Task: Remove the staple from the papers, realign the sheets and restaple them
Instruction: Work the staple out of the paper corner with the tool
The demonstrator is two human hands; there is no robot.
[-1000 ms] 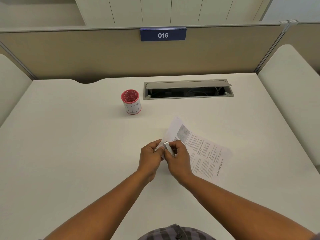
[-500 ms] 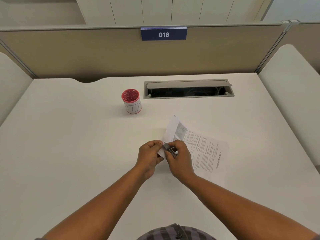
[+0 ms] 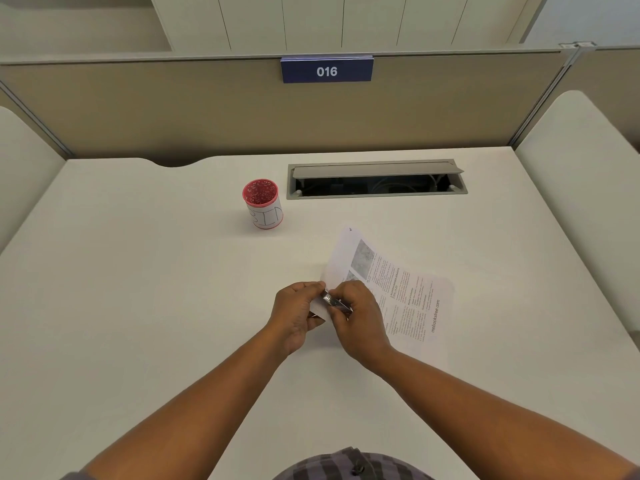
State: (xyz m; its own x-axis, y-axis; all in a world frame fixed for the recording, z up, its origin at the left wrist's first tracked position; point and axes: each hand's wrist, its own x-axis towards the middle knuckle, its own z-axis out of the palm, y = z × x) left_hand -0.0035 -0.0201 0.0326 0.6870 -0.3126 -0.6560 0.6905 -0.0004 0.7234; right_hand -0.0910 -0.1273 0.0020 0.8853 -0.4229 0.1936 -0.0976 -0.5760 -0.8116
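Two hands met at the near corner of our printed papers [image 3: 398, 292], which lay curling on the smooth pale surface [image 3: 138, 306]. Our left hand [image 3: 294, 313] pinched that corner; our right hand [image 3: 360, 317] gripped a small shiny metal tool [image 3: 334, 302] against it. Behind stood a cylindrical red-rimmed cup [image 3: 263, 204].

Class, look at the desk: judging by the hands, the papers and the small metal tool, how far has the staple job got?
Done: nothing shows as finished.
In hand: the left hand pinches the corner of the papers while the right hand works a small metal tool at that corner; the staple itself is too small to see.
Left: realigning the sheets and restapling. The red bin stands apart.
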